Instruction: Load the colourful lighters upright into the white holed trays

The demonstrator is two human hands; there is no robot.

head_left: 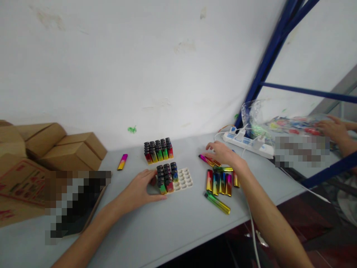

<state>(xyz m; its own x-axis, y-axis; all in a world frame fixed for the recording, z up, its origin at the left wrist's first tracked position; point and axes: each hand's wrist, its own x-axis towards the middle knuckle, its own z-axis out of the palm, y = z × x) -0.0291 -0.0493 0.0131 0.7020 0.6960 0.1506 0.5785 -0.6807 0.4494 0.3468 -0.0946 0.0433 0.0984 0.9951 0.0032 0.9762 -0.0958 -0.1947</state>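
Observation:
My left hand [141, 186] is at the left end of a white tray [184, 180] with round-cornered slots. Its thumb lies along the front and its fingers go behind, bracing the tray. Upright lighters [166, 178] with black tops fill the tray's left part; its right slots are bare. My right hand [221, 152] hovers over or touches a few pink and red lighters [208, 160], fingers bent and apart, with nothing visibly gripped. Close by, several shiny multicoloured lighters [219, 183] lie side by side, and a green-yellow lighter [217, 203] lies in front of them.
Behind the tray stands a block of upright lighters [158, 150]. One pink-yellow lighter [122, 162] lies to the left. Cardboard boxes [75, 152] are at far left. A white power strip [248, 143] with cables and a blue metal frame [260, 70] are at right. Another person's hand [333, 128] touches plastic-wrapped goods.

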